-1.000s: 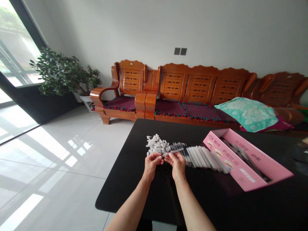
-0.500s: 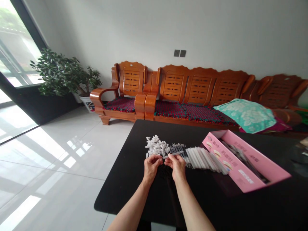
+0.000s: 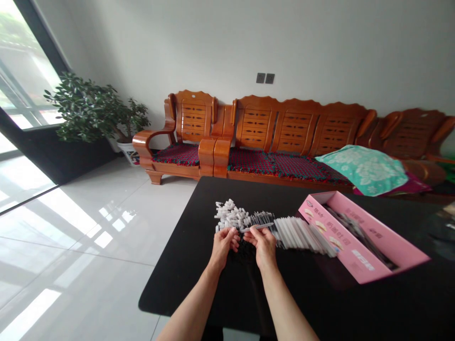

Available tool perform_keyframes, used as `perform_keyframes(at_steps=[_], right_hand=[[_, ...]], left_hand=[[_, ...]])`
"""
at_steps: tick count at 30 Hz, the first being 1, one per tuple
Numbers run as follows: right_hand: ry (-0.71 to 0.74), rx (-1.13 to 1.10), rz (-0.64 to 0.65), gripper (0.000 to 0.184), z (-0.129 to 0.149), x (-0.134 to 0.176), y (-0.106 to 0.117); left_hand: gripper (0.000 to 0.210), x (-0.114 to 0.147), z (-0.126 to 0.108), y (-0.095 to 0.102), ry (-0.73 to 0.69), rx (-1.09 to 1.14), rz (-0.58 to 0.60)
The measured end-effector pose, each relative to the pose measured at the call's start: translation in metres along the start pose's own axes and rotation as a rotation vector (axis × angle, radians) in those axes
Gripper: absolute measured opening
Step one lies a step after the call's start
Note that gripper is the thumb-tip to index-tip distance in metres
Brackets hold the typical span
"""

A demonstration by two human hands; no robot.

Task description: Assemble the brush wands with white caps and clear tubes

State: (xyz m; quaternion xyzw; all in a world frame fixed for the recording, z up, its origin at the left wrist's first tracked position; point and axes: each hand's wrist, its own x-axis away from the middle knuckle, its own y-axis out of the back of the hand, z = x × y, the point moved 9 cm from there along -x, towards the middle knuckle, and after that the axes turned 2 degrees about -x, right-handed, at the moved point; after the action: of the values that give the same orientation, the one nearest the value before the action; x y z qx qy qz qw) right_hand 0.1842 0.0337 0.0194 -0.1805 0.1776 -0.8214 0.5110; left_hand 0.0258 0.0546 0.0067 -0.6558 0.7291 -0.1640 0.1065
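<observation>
A slim whitish pen lies slantwise in my right hand, pinched between thumb and fingers. My left hand is by the pen's left end, thumb and forefinger drawn together; anything between them is too small to make out. Just beyond the hands sits a heap of white pen caps. Dark pen refills with bright tips lie beside the heap. To their right stretches a row of whitish translucent pen barrels. Small black pieces, hard to tell apart, lie between my hands.
A long pink box with dark, slender items inside stands on the right of the black table. Behind the table are wooden sofas, with a turquoise cloth on one seat. A potted plant stands at the left.
My hands have drawn slightly apart: the right has shifted a little to the right with the pen, and the left fingers have come off the pen's end.
</observation>
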Motion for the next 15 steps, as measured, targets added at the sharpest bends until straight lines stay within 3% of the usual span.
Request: perform_keyframes(at_steps=[15], right_hand=[[0.035,0.026,0.147,0.035,0.014,0.011,-0.016]], left_hand=[[0.036,0.0,-0.002,-0.005,0.045,0.063,0.034]])
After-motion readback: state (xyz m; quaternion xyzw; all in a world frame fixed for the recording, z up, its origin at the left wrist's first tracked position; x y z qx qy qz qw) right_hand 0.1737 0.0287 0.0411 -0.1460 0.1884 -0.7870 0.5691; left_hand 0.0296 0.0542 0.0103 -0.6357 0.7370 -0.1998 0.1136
